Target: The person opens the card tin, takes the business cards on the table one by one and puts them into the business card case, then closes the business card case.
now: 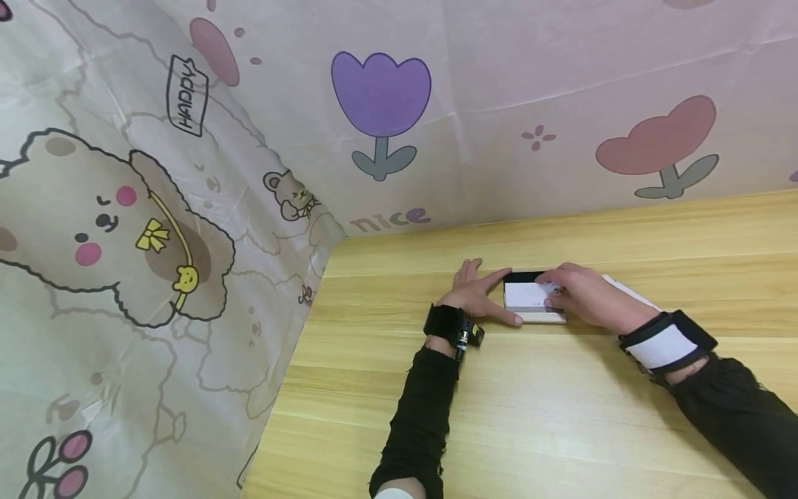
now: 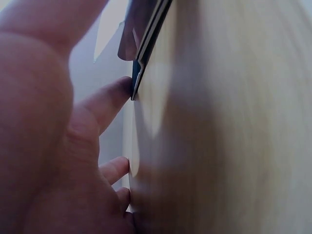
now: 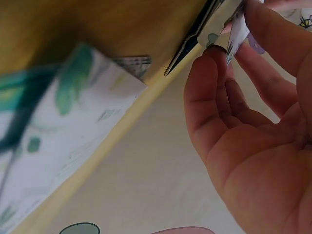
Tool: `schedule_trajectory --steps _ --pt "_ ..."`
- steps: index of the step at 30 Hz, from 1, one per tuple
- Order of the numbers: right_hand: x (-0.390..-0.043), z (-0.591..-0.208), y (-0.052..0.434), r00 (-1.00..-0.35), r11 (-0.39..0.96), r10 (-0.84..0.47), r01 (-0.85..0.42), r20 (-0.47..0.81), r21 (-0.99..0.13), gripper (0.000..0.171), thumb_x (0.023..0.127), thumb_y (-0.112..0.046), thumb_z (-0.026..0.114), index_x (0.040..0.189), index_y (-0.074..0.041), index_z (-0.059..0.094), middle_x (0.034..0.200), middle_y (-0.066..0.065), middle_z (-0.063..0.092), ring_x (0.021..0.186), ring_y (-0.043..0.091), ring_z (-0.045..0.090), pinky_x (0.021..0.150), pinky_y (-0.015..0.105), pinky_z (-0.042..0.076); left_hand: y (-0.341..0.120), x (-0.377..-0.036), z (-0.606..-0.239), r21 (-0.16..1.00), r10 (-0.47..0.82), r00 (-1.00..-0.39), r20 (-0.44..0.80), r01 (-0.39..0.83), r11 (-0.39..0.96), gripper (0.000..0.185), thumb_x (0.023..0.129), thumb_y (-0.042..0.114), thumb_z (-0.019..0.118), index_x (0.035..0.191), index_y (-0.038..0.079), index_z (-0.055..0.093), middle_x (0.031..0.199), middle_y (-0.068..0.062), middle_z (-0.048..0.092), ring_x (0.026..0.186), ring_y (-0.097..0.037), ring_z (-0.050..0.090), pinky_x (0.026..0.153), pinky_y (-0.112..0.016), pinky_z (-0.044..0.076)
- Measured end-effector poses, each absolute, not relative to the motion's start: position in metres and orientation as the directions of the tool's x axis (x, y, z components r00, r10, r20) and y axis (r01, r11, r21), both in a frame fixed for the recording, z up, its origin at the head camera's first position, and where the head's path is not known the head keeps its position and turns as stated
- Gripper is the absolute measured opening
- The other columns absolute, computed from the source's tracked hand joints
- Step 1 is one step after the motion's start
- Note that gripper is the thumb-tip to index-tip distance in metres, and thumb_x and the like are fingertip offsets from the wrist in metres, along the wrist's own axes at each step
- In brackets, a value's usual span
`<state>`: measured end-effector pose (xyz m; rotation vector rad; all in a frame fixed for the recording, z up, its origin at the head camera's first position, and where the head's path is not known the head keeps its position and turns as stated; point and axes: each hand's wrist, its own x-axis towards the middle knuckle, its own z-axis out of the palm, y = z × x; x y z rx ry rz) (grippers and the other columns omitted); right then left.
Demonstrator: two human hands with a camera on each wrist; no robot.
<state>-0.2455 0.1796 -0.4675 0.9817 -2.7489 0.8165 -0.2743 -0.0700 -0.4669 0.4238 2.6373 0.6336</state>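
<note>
On the wooden table lies a thin flat case (image 1: 522, 276), dark along its far strip and pale along its near edge. A white printed sheet (image 1: 524, 294) lies over its middle. My left hand (image 1: 470, 294) is spread at the case's left side, the thumb near its near corner and the index finger touching its far corner. In the left wrist view, that index fingertip (image 2: 124, 87) meets the dark edge. My right hand (image 1: 589, 298) pinches the sheet's right edge between thumb and fingers; the right wrist view shows the raised sheet (image 3: 236, 36) in this grip.
Beyond the right hand lies a white leaflet (image 1: 630, 291), its green print (image 3: 73, 83) showing in the right wrist view. The patterned cloth (image 1: 486, 166) hangs along the table's back edge, and more cloth (image 1: 262, 291) covers the left side.
</note>
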Motion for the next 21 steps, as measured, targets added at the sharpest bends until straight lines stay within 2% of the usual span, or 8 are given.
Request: schedule_trajectory --steps 6,14,21 --pt "-0.2459 -0.4689 0.1806 -0.780 0.646 -0.564 -0.622 0.272 -0.443 0.030 0.091 0.004 0.074 0.120 0.007 0.069 0.112 0.025 0.069 0.104 0.040 0.067 0.085 0.056 0.057 -0.0698 -0.2741 -0.4664 0.481 0.372 -0.876 -0.306 0.194 0.855 0.106 0.070 0.063 0.089 0.157 0.056 0.030 0.173 0.002 -0.002 0.158 -0.020 -0.009 0.123 -0.061 0.015" --pt "-0.2455 -0.4668 0.1817 -0.795 0.660 -0.557 -0.599 0.239 -0.454 0.029 0.089 0.002 0.077 0.118 0.006 0.073 0.107 0.020 0.068 0.098 0.034 0.066 0.081 0.051 0.057 -0.0696 -0.2740 -0.4658 0.483 0.374 -0.875 -0.309 0.194 0.854 0.105 0.071 0.063 0.089 0.158 0.055 0.030 0.174 0.002 -0.003 0.158 -0.021 -0.011 0.123 -0.062 0.014" --pt "-0.2455 -0.4649 0.1816 -0.777 0.644 -0.582 -0.620 0.240 -0.448 0.028 0.088 0.003 0.078 0.115 0.007 0.073 0.102 0.015 0.070 0.094 0.031 0.068 0.079 0.050 0.058 -0.0704 -0.2736 -0.4667 0.499 0.370 -0.878 -0.305 0.184 0.847 0.106 0.069 0.062 0.090 0.157 0.056 0.032 0.173 0.002 -0.002 0.158 -0.021 -0.010 0.123 -0.063 0.014"
